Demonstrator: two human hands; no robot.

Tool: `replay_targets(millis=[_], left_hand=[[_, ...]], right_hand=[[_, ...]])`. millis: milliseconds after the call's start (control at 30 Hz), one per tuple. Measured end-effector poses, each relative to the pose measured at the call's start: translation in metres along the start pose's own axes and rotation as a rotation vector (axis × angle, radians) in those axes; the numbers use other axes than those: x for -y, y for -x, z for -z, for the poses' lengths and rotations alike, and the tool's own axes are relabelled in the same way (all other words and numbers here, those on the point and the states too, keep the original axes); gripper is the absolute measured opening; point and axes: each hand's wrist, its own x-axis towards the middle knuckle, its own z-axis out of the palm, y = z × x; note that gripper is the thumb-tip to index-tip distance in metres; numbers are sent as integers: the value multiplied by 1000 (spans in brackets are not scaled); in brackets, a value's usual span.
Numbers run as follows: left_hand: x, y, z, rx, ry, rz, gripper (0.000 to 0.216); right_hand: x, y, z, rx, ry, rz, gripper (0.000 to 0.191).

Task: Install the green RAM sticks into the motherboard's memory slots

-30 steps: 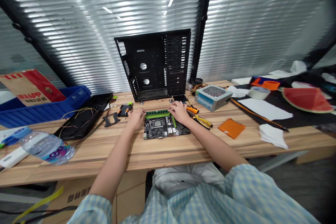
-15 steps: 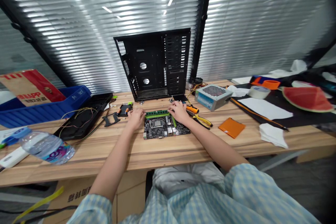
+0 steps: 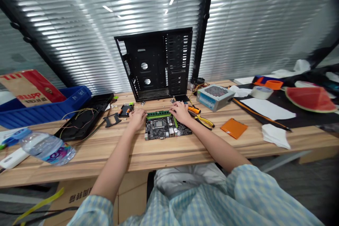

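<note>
Your left hand (image 3: pixel 137 120) and right hand (image 3: pixel 180 112) rest at opposite ends of a green RAM stick (image 3: pixel 158 114).

The stick runs along the far edge of the motherboard (image 3: pixel 165 130), which lies flat on the wooden counter (image 3: pixel 169 153) in front of you. Your hands stand well apart with the fingers curved down, one at each end of the stick, but you cannot tell whether they are pressing or pinching. Just beside your right hand lie an orange-handled screwdriver (image 3: pixel 194 110) and yellow-handled pliers (image 3: pixel 205 122). Beyond the board stands a black PC case (image 3: pixel 156 63), with a power supply unit (image 3: pixel 215 98) to its right.
</note>
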Motion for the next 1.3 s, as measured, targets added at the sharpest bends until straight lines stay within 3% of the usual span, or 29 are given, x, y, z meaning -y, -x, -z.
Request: replay_targets(millis=[1300], left_hand=[[7, -3, -6, 22, -9, -14, 17]], right_hand=[[1, 0, 2, 49, 33, 2, 21]])
